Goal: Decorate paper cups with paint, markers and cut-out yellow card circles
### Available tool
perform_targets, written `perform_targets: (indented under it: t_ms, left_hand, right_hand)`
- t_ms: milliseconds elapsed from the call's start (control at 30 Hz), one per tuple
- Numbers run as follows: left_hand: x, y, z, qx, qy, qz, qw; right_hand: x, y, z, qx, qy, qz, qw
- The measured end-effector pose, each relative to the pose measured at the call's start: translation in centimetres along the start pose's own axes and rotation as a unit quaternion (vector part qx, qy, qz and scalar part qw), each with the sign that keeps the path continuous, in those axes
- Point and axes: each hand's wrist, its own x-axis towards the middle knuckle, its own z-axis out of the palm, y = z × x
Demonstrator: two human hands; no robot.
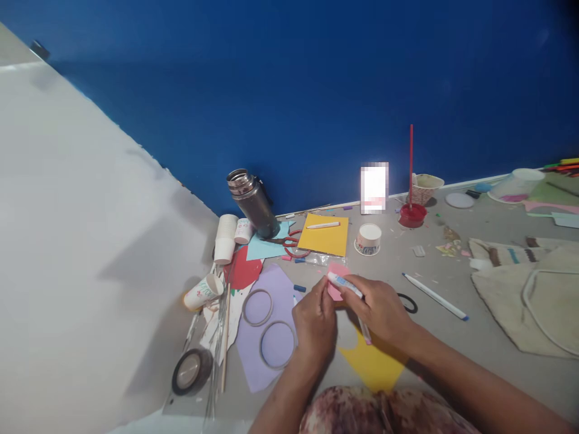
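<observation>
My left hand [316, 319] has its fingers closed in a pinch at the edge of a small piece of pink paper [337, 291]. In my right hand [380, 304] is a white tube with blue print [346, 284], its narrow end over the pink paper beside my left fingertips. A pale pen with a pink end [364, 333] shows below the right hand; whether the hand touches it I cannot tell. Under the forearms lies yellow cut paper [382, 361]. Close by are a black ring [408, 302] and a blue pen cap [299, 289].
A dark metal flask [254, 205], stacked paper cups [225, 240] and red-handled pliers [289, 242] stand or lie at the back left. Two grey rings [277, 344] rest on purple paper [253, 367]. Rightward are a white marker [434, 295] and a cloth bag [502, 307].
</observation>
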Motion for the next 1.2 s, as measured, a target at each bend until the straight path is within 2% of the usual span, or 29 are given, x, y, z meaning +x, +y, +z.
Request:
perform_targets:
  t_ms: [167, 233, 533, 767, 900, 1067, 1200]
  left_hand:
    - [0.6, 1.3, -0.9, -0.165, -0.023, -0.081, 0.983]
    - [0.8, 1.4, -1.1, -0.18, -0.026, -0.097, 0.979]
    - [0.4, -0.1, -0.3, 0.013, 0.002, -0.021, 1.0]
    - [0.0, -0.2, 0.1, 0.046, 0.034, 0.012, 0.998]
    - [0.1, -0.4, 0.1, 0.058, 0.023, 0.006, 0.998]
    - [0.1, 0.1, -0.1, 0.055, -0.006, -0.04, 0.998]
    - [0.2, 0.7, -0.4, 0.042, -0.036, -0.052, 0.997]
  right_hand:
    - [-0.2, 0.3, 0.1, -0.025, 0.002, -0.041, 0.999]
    - [-0.3, 0.4, 0.1, -0.035, 0.007, -0.058, 0.998]
    - [-0.3, 0.7, 0.9, -0.051, 0.028, -0.081, 0.995]
    - [-0.3, 0.9, 1.4, -0.028, 0.053, -0.077, 0.995]
    - [-0.3, 0.7, 1.1, 0.006, 0.054, -0.059, 0.997]
    - [-0.2, 0.3, 0.3, 0.07, 0.036, -0.048, 0.996]
    - [-0.2, 0.2, 0.2, 0.075, 0.032, -0.046, 0.996]
